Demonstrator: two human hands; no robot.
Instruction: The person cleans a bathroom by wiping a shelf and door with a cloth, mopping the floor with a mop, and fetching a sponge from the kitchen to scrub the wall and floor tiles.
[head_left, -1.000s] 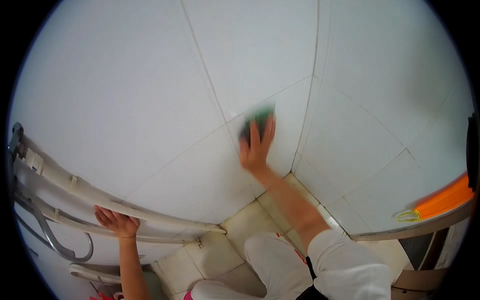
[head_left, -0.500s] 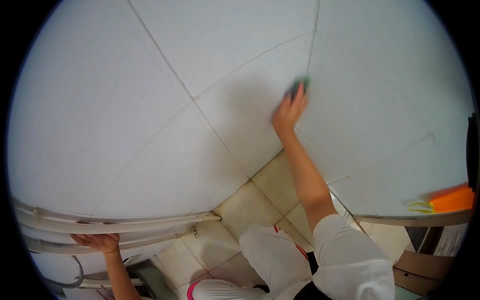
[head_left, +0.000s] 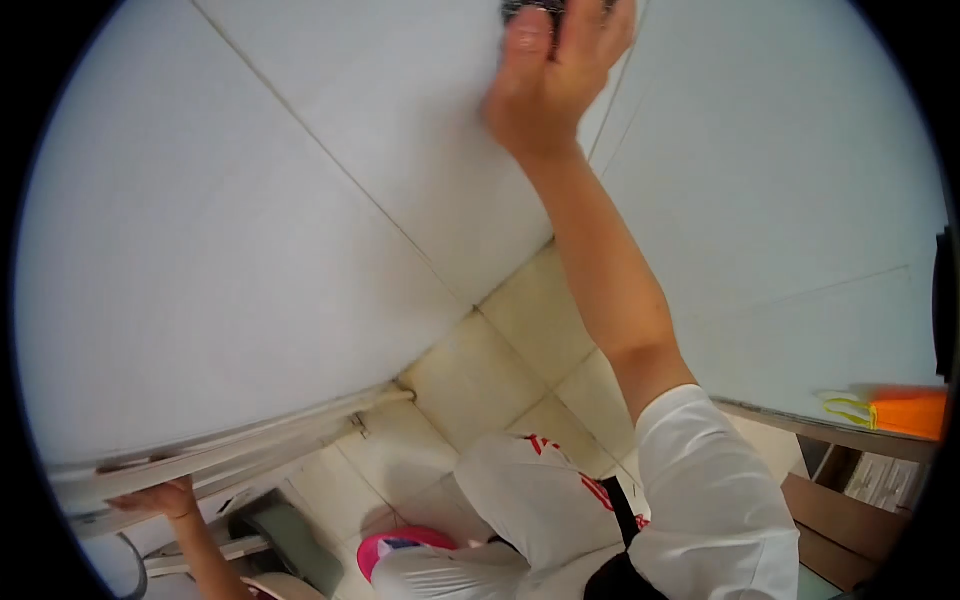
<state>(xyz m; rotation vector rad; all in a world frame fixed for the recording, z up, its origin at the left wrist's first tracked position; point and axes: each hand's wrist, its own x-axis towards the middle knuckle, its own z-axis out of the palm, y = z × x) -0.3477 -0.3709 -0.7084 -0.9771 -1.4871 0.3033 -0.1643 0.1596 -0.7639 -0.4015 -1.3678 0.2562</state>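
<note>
My right hand (head_left: 560, 75) is closed around a dark, mesh-like scouring pad (head_left: 535, 8), cut off by the top edge. It is held against the white tiled wall (head_left: 330, 60), just left of the corner where two walls meet. At the lower left, my left hand (head_left: 160, 497) rests against a white pipe (head_left: 250, 437) running along the wall. Its fingers stretch leftward, and the pipe hides part of the hand.
Beige floor tiles (head_left: 455, 365) lie below the corner. At the right, an orange item with a yellow loop (head_left: 905, 413) sits by a ledge, above a brown box (head_left: 850, 520). A grey-green bin-like object (head_left: 290, 540) stands lower left. A pink-edged item (head_left: 400, 540) is by my leg.
My right hand has moved up the wall with the scouring pad and looks larger. The view has shifted, and my left hand appears slightly lower and farther left, still at the pipe.
</note>
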